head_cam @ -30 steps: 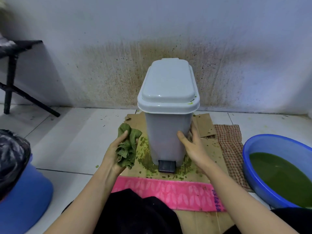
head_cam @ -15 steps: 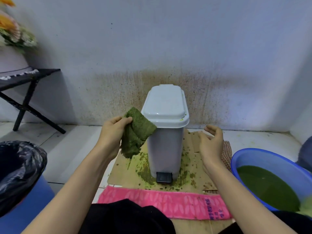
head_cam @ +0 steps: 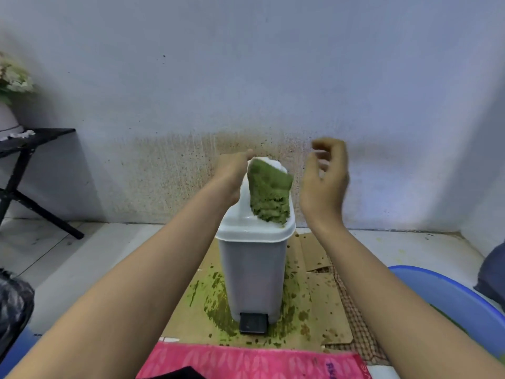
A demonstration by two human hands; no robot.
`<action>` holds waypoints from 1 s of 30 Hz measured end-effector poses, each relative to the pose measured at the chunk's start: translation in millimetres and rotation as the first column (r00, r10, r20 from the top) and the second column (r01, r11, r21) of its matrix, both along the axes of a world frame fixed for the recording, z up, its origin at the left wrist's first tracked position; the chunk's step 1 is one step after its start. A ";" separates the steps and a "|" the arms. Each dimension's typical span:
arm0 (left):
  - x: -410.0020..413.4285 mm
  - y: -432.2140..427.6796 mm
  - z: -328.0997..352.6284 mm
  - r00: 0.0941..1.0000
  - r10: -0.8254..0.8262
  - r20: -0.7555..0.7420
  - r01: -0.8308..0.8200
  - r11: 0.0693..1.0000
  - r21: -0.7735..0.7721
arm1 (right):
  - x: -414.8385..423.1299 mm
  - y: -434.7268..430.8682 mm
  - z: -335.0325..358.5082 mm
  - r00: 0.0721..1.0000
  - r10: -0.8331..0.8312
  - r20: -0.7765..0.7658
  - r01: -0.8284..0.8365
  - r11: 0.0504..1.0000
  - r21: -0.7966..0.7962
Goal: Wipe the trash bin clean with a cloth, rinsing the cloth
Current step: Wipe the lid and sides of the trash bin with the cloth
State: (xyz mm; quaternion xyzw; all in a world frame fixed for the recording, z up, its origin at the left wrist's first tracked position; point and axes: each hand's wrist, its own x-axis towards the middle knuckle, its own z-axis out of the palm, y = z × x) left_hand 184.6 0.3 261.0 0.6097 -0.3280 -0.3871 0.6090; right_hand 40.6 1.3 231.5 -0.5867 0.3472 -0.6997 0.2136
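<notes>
A pale grey pedal trash bin with a closed white lid stands on stained cardboard in front of the wall. My left hand holds a green-soiled cloth by its top edge, and the cloth hangs down over the back half of the lid. My right hand is raised to the right of the bin with its fingers loosely curled, holding nothing and touching nothing. The black pedal faces me at the bin's foot.
A blue basin of green water sits at the right. A checked cloth lies beside the cardboard, a pink cloth lies near me. At the left are a black-lined blue bin and a black stand with flowers. The wall is spattered.
My left hand lifted the cloth from beside the bin up onto the lid. My right hand left the bin's side and rose into the air at the right.
</notes>
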 end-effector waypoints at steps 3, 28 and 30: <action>17.4 -18.2 -30.0 0.847 -0.013 0.532 -0.038 0.996 0.084 | 38.8 -37.2 -21.4 0.851 0.221 -0.476 -0.072 0.948 0.310; 41.0 -50.8 -75.9 0.444 -0.153 0.883 -0.092 0.972 0.214 | 10.8 -61.0 -69.8 0.798 0.485 -0.358 -0.227 0.792 0.567; 38.0 -48.5 -73.2 0.448 -0.158 0.880 -0.095 0.970 0.223 | -3.8 -31.2 -70.2 0.808 0.540 -0.237 -0.319 0.739 0.594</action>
